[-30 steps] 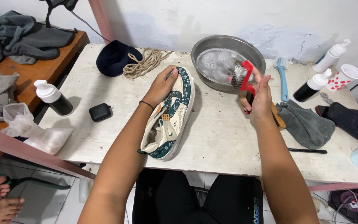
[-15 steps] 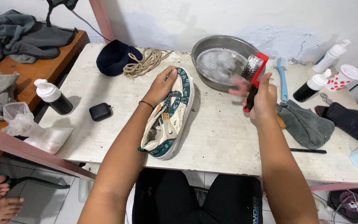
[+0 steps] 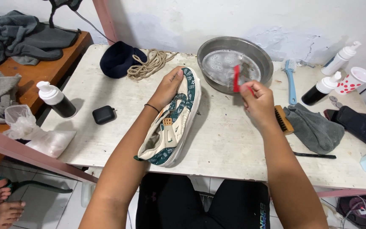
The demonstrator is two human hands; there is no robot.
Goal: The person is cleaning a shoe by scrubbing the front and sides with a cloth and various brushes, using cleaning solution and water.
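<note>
The right hand (image 3: 257,101) is closing its grip around the handle of a red brush (image 3: 237,79), fingers curled tight so that only the red head is sticking up above the knuckles, tilted over the near rim of a round metal basin (image 3: 264,58) that is holding soapy water. The left hand (image 3: 169,87) is gripping the toe end of a cream and teal sneaker (image 3: 172,123), thumb on one side and fingers wrapped over the other, pinning it on its side against the counter (image 3: 229,140) with the heel pointing back toward the person. The two grips are sitting near each other, the brush just off to the right of the shoe's toe and not touching it. Just right of the brush hand, a wooden brush (image 3: 283,120) is lying against a crumpled grey cloth (image 3: 316,129), and beyond them a blue-handled brush (image 3: 291,80), a black pump bottle (image 3: 320,88), a white pump bottle (image 3: 343,57) and a white cup with red dots (image 3: 352,80) are standing farther right. Beyond the shoe hand, a coil of rope (image 3: 151,63) and a dark cap (image 3: 119,59) are resting, and farther left a small black case (image 3: 103,115) and another black pump bottle (image 3: 57,100) are sitting well apart from the shoe.
</note>
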